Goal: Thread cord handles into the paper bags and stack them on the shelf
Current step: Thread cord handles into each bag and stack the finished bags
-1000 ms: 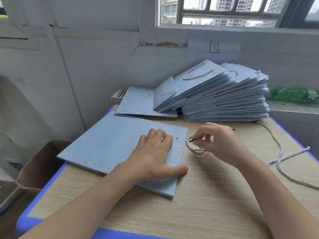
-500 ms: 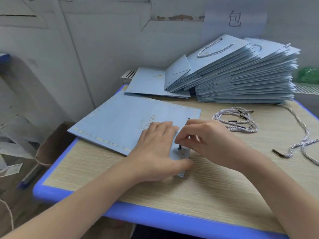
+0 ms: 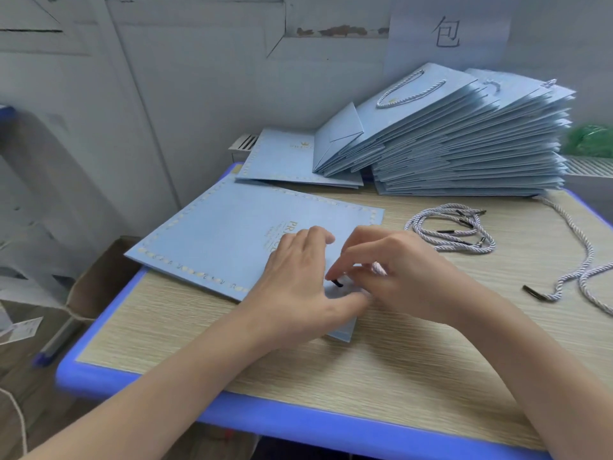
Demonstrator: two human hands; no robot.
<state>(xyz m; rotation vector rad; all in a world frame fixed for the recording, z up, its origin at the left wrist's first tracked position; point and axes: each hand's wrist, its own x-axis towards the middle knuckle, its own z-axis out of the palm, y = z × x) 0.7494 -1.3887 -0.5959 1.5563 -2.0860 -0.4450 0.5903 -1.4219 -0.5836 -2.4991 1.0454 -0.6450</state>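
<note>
Head view: flat light-blue paper bag with gold-dotted border [image 3: 232, 240] lies on wood-grain table with blue rim [image 3: 331, 373], near corner overhanging left edge. Left hand [image 3: 298, 287] flat on bag, fingers straight, pressing it down. Right hand [image 3: 404, 273] touching left, fingertips pinching black-tipped twisted white cord [image 3: 378, 268] at bag's near-right edge. Loose bundle of white cords [image 3: 454, 232] on table right of bag. Fanned stack of blue bags [image 3: 464, 144] at back against wall.
</note>
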